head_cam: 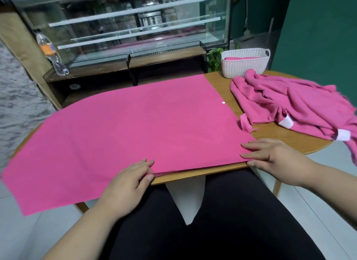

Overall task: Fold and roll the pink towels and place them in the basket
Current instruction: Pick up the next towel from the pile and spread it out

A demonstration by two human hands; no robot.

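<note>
1 pink towel (241, 58) is already seen in the basket (245, 70), a spread towel (135, 128) on the table (218, 80) is pinched at its near edge by the left hand (127, 182) and pressed by the straight-fingered right hand (274, 155), and a heap (289, 105) is left unfolded.

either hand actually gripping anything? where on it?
Left hand pinches the spread towel at its near edge; right hand only presses flat on the near-right corner.

Your single head camera looks forward and down, close over the round wooden worktop (270, 136). Your lap (222, 230) fills its lower edge.
</note>
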